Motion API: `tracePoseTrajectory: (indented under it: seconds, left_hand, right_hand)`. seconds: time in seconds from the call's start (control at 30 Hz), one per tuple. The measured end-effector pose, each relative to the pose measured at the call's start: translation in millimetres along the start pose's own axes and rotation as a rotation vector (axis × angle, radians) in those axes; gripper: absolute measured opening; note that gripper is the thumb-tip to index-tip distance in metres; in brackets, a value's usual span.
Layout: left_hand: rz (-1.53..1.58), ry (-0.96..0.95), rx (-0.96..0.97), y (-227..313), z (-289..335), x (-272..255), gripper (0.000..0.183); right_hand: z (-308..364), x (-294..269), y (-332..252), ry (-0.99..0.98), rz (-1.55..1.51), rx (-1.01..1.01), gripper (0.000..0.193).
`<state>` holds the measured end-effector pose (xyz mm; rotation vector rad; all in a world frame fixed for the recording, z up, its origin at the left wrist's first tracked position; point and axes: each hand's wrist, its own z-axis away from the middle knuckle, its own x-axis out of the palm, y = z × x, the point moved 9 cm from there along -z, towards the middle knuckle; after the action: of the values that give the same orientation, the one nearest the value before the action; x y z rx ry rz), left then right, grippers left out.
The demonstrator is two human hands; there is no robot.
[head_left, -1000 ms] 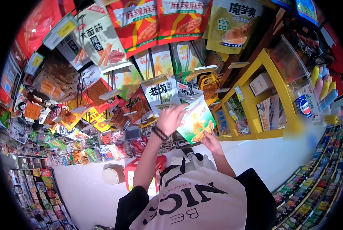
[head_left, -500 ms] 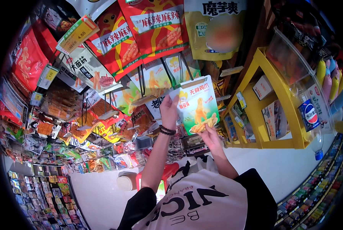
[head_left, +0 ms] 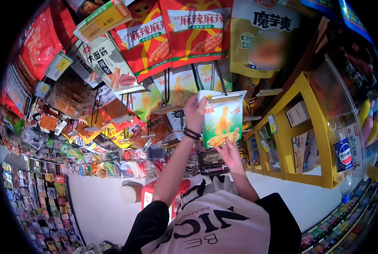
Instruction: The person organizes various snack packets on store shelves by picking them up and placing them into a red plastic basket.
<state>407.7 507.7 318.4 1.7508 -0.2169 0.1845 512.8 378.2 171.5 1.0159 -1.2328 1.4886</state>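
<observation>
Both of my hands are on a white-and-green snack pouch [head_left: 215, 122] with pictured chicken feet, upright in front of the hanging rack. My left hand [head_left: 195, 113] is closed on its upper left edge, with a dark beaded bracelet at the wrist. Lower down, my right hand [head_left: 228, 153] pinches the bottom edge near the right corner. A hook's end bar [head_left: 225, 98] crosses the pouch's top; whether the hook passes through the pouch I cannot tell. Behind it hang similar pouches [head_left: 179, 86] on black prongs.
Large red snack bags [head_left: 199, 31] and a yellow-green bag [head_left: 256, 46] hang above. To the right stands a yellow shelf frame [head_left: 287, 163] with a cola bottle [head_left: 344, 154] beside it. A price tag [head_left: 102, 21] juts out at upper left. Below is a round beige stool [head_left: 130, 192].
The pouch has moved back toward the rack, and its top now sits at the hook's end bar. Both hands have kept their hold. My view has shifted slightly.
</observation>
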Motion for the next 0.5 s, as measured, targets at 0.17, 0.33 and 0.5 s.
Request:
tracePoseTrajectory:
  seconds: [0.17,0.33,0.5]
  left_hand:
    - [0.047,0.012,0.028,7,6,4,0.015]
    - [-0.014,0.002,0.055,2,-4,7,0.015]
    - [-0.045,0.011,0.066,2,-9,7,0.018]
  right_hand:
    - [12,2,-3,0.033,0.005,-0.039,0.045]
    - [11,5,-10,0.034,0.045,-0.075,0.043]
    - [7,10,-14,0.071,0.086,-0.073,0.041]
